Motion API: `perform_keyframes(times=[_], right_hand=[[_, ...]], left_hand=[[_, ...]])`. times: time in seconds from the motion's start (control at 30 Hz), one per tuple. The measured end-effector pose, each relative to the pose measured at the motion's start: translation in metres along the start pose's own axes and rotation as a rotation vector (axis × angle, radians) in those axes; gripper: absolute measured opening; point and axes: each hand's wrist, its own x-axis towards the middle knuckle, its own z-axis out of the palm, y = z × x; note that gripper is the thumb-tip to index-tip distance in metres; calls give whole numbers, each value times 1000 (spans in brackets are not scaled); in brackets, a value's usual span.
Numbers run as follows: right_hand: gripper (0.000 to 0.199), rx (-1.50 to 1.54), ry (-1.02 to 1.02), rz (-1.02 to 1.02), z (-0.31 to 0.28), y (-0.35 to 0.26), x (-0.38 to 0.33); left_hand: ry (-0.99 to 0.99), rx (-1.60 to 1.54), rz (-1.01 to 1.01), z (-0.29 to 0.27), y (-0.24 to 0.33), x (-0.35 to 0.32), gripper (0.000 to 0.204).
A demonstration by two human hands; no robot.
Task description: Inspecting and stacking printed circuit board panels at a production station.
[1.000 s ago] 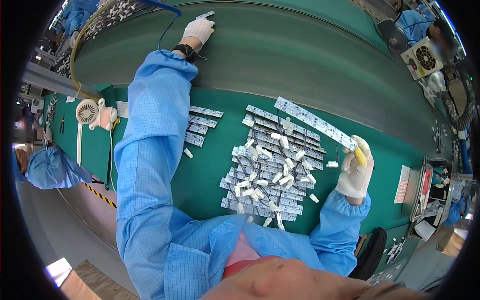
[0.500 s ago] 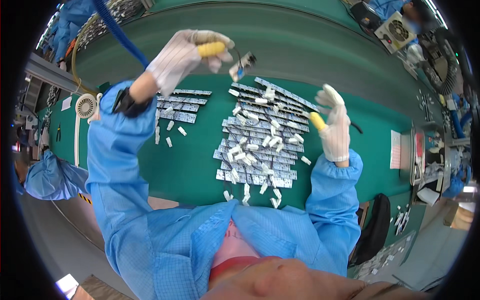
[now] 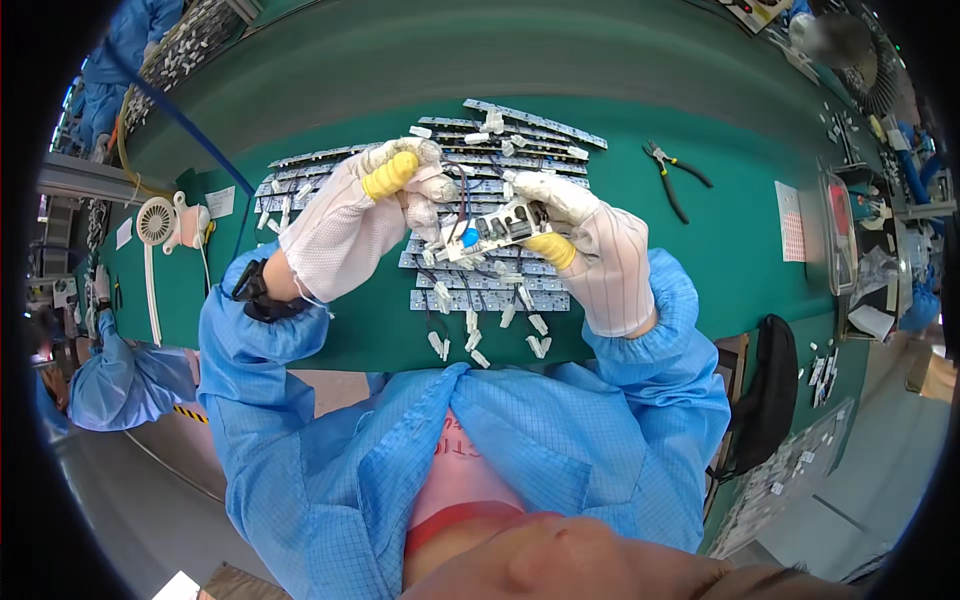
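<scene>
Both my hands wear white gloves with yellow finger covers. My right hand [image 3: 590,240] grips the right end of a small white circuit board [image 3: 492,230] with a blue round part and dark components. Its thumb lies below the board and its fingers above. My left hand [image 3: 365,200] is pinched closed at the board's left end, on a dark wire [image 3: 464,190] that loops from its fingertips to the board. Under my hands lie rows of narrow LED strip boards [image 3: 490,300] with dark leads and white connectors [image 3: 472,322], partly hidden by my hands.
Black-handled cutting pliers [image 3: 670,180] lie on the green mat [image 3: 730,250] to the right. A small fan [image 3: 157,221] stands at the left. A printed sheet [image 3: 790,220] and a clear-walled bin [image 3: 835,240] are at the far right. A co-worker in blue [image 3: 130,375] sits left.
My left hand has come down and inward with the dangling board. My right hand has moved left and taken hold of its right end. The pliers have come into view.
</scene>
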Motion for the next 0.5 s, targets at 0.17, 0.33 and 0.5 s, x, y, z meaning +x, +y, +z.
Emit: perform_keyframes(times=[0.17,0.33,0.5], right_hand=[[37,-82,68,-45,-3,-4,-3],[35,-139,94,-81,-3,-8,-2],[35,-183,141,-156,-2,-7,-3]], left_hand=[[41,-44,-56,-7,-11,-2,30],[-27,-38,-45,-17,-13,-2,36],[90,329,197,-1,-23,-1,44]])
